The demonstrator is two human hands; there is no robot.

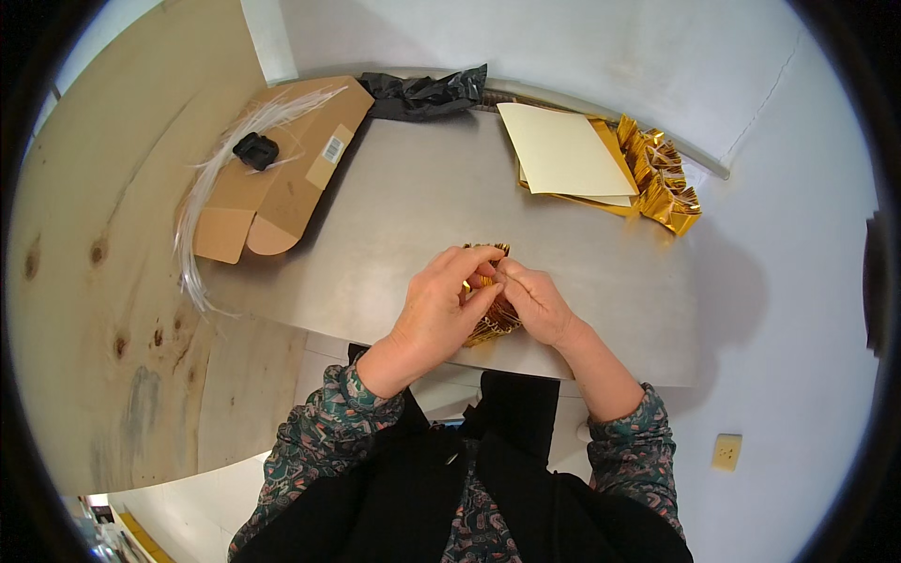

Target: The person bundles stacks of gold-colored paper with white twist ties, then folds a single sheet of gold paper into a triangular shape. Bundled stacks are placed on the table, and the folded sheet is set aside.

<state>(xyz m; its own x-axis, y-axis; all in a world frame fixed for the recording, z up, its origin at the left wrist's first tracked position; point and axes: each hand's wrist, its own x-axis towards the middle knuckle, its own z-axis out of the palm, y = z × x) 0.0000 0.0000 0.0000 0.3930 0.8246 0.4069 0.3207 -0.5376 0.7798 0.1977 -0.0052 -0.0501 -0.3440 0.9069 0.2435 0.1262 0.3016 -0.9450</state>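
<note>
A bundle of pleated shiny gold foil [495, 328] is at the near edge of the metal table, under and between my hands. My left hand [427, 300] curls over its left side, with thumb and forefinger bent toward each other and gold showing between them. From the right, my right hand [537, 302] is closed, its fingertips pinched against the tips of the left ones at the upper part of the bundle. Whatever the right fingertips pinch is hidden or too small to make out.
An opened cardboard box [291, 183] lies at the left, bearing thin white strands [202, 202] and a small black object [255, 151]. Crumpled black plastic [427, 94] sits at the back. Cream sheets [568, 150] and gold pleated foil pieces [671, 202] lie back right, near the wall.
</note>
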